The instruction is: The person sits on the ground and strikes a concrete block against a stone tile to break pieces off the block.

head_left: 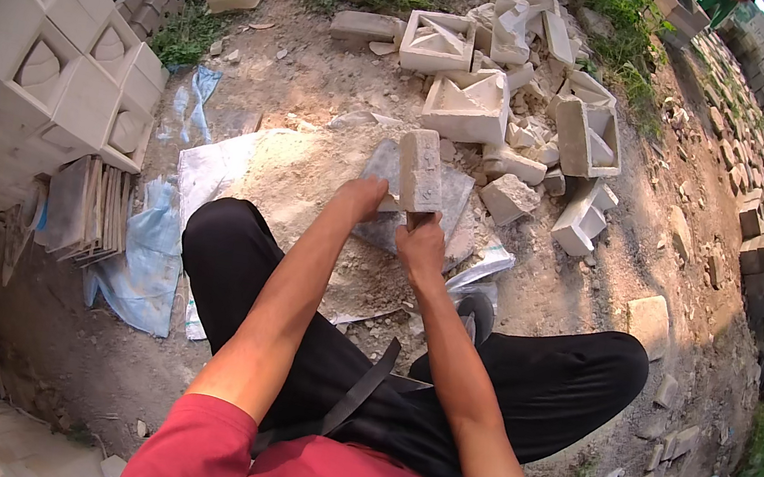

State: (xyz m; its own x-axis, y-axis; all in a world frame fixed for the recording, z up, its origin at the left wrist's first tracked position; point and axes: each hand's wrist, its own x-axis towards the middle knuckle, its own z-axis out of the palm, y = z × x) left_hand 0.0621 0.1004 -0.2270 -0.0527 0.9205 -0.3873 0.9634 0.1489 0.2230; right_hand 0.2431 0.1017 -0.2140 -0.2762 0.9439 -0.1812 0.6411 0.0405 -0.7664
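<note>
Over grey slab (455, 200): right hand (420, 245) gripping pale, pitted, blocky mallet (421, 172); left hand's (364, 197) hold unclear.

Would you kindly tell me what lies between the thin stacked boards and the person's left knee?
In the head view, a crumpled light-blue plastic sheet lies between the thin boards and the left knee; a white sheet shows its edge beside the knee.

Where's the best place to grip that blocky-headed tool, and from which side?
Probably the dark handle, coming from the person's own side, as the right hand does: it looks much narrower than the bulky head beyond it.
</note>
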